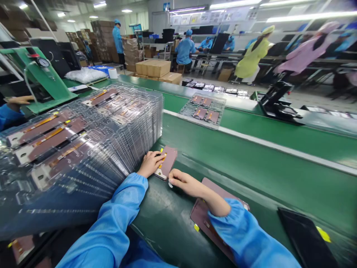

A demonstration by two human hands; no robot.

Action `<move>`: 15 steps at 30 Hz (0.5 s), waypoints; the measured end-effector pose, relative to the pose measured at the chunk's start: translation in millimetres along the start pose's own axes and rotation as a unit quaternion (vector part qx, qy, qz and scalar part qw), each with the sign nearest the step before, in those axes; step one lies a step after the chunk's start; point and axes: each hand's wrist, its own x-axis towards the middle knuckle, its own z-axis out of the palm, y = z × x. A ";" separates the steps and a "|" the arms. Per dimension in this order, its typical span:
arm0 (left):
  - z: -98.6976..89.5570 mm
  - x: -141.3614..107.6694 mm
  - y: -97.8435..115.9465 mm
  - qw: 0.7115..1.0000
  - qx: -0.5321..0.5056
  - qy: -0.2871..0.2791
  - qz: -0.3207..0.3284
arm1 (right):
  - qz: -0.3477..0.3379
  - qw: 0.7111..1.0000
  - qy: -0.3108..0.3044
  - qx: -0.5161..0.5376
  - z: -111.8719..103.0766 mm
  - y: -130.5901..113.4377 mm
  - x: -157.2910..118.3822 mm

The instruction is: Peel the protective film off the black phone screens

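Green bench (164, 204), brown panel (170, 158) beneath my left hand (151, 163)

Behind the bench, people in blue (185, 51) sit at a far row of tables, with cartons (153, 68) stacked nearer. On the green surface before me, the brown panel lies flat beside a tall stack of clear trays (136, 134). My left hand comes at it from the left: the fingers stretch out over its left side, resting at the orange ribbon, and do not close around it. Most of its brown face shows beyond my fingertips, and its pale end points towards me.

My right hand (185, 181) is just beside the panel's lower right edge, fingers curled in towards the thumb. Something whitish shows at the tips, but I cannot tell whether I am pinching anything. Larger brown panels (200, 214) lie below my right forearm, a dark flat piece (305, 238) farther right. Across the bench, a clear tray (185, 107) holds four panels.
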 end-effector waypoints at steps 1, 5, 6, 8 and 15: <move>0.3 0.8 -1.8 1.000 0.002 0.003 0.002 | 0.002 1.000 0.011 0.018 -7.0 -4.1 -13.4; 0.1 7.4 -9.4 1.000 0.009 0.020 0.021 | 0.052 0.993 0.084 0.064 -34.8 -13.2 -79.8; -1.0 9.6 -10.4 0.999 0.008 0.025 0.030 | 0.076 0.986 0.124 0.080 -41.4 -12.5 -99.3; -4.4 14.4 -11.6 0.998 0.004 0.037 0.054 | 0.118 0.955 0.247 0.114 -54.7 -7.6 -141.3; -6.2 47.0 -37.4 0.986 -0.022 0.077 0.146 | 0.200 0.714 0.669 0.044 -94.4 27.1 -316.1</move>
